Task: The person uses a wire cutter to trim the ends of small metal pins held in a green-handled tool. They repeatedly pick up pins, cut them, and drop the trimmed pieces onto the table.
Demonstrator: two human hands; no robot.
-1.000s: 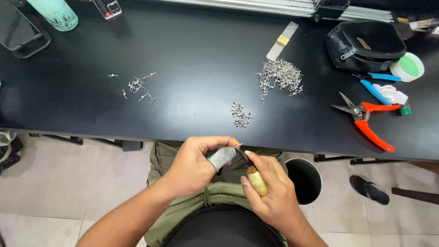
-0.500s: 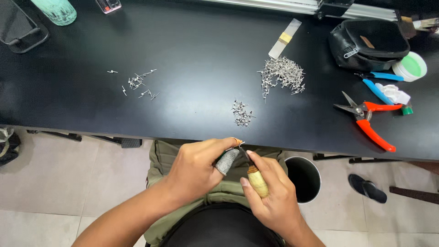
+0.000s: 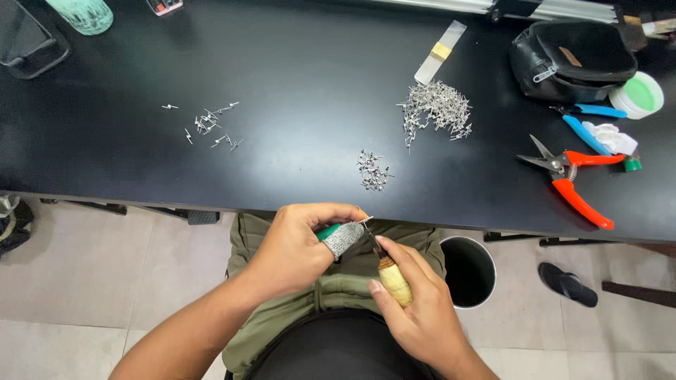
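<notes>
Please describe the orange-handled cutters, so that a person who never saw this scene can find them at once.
Look at the right end of the black table, below the black pouch. The orange-handled cutters lie there, blades pointing left. The blue-handled tool beside them is slimmer.

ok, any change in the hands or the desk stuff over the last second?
Barely. The left hand, thumb in a grey woven guard, and the right hand gripping the wooden-handled small knife stay together above the lap, shifting only slightly. The piles of small metal pins and the orange-handled snips on the black table did not move.
</notes>
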